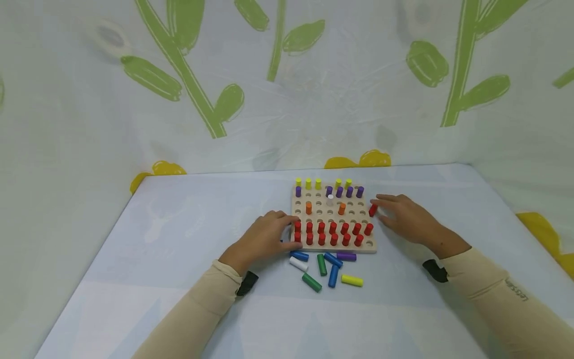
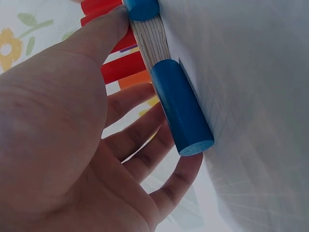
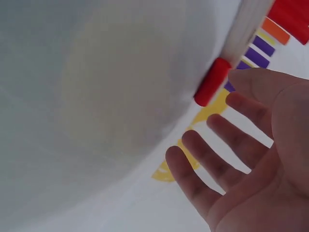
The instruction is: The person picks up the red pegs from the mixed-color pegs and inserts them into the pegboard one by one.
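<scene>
A wooden pegboard (image 1: pixel 302 249) lies on the table, with two rows of red pegs (image 1: pixel 333 228) standing near its front. My left hand (image 1: pixel 269 233) holds the board's front left corner, thumb at the front and fingers along the left side. In the left wrist view, a loose blue peg (image 2: pixel 181 106) lies by the board's edge near those fingers. Just off the board's right side is a single red peg (image 3: pixel 212 82). My right hand (image 1: pixel 407 219) is beside it, fingers spread; whether the fingertips touch the peg I cannot tell.
Loose pegs lie in front of the board, among them a white peg (image 1: pixel 298 264), a green peg (image 1: pixel 311 282), a purple peg (image 1: pixel 347 257) and a yellow peg (image 1: pixel 352 280). Yellow, purple and orange pegs (image 1: pixel 308 208) stand farther back. A leaf-patterned wall (image 1: pixel 341 109) rises behind the table.
</scene>
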The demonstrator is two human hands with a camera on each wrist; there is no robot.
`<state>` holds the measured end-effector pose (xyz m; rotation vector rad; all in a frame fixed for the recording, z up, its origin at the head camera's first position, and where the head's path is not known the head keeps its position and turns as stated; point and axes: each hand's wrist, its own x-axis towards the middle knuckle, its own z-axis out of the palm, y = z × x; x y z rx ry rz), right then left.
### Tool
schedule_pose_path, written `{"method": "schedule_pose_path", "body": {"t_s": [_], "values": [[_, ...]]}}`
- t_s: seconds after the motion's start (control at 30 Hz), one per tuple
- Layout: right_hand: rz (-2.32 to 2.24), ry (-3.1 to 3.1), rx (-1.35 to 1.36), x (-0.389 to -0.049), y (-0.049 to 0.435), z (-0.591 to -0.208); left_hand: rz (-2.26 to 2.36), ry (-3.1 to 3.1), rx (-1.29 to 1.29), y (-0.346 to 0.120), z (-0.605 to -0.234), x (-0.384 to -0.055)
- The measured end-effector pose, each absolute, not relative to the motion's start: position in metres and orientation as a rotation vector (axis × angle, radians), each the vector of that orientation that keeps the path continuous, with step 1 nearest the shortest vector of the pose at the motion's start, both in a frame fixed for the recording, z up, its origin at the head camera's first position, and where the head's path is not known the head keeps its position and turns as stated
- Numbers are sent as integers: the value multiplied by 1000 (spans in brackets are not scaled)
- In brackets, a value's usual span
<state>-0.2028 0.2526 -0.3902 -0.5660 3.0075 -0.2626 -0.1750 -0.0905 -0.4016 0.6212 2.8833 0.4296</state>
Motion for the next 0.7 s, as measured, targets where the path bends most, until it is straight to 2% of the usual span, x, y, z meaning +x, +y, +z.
{"method": "schedule_pose_path", "body": {"t_s": [0.3, 0.7], "values": [[-200, 3005, -668, -210, 250, -396, 418, 2892, 626, -92, -403, -175], [-137, 3049, -614, -208, 246, -392, 401, 2886, 623, -91, -400, -175]]}}
